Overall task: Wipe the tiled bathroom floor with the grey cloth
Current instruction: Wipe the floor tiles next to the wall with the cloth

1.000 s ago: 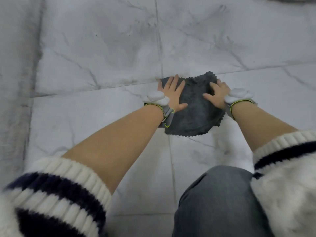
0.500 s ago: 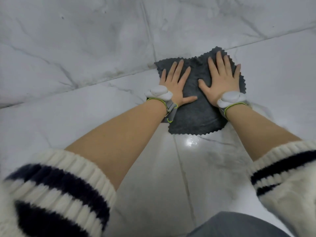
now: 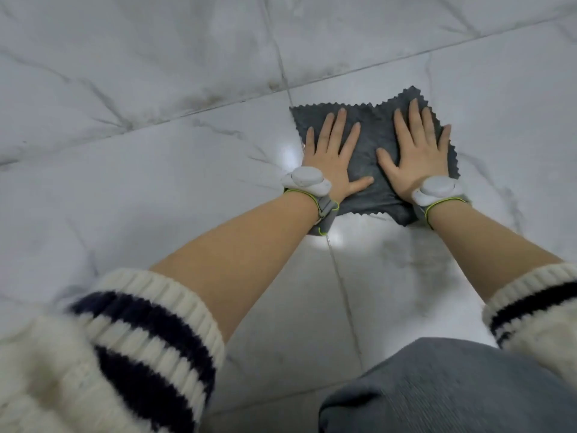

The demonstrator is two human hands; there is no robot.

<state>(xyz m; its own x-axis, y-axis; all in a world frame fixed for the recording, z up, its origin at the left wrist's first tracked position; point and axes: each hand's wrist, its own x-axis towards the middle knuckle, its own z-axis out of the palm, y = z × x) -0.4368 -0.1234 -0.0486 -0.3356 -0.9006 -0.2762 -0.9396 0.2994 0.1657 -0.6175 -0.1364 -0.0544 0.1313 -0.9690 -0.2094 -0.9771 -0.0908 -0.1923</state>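
A dark grey cloth (image 3: 373,126) with zigzag edges lies spread flat on the white marble-look tiled floor (image 3: 156,170). My left hand (image 3: 332,154) presses on the cloth's left half with straight, spread fingers. On the right half my right hand (image 3: 416,151) lies flat in the same way. Both wrists carry grey bands with white sensor pods. The cloth's near edge is partly hidden under my wrists.
Grout lines cross the floor, one dirty seam (image 3: 218,101) running just beyond the cloth. A smudged, damp-looking patch (image 3: 415,264) lies on the tile below my right forearm. My grey-trousered knee (image 3: 437,389) fills the lower right.
Both hands have flattened and spread on the cloth, the right hand going from curled to flat. The cloth has slid to the right across the tile and sits squarer.
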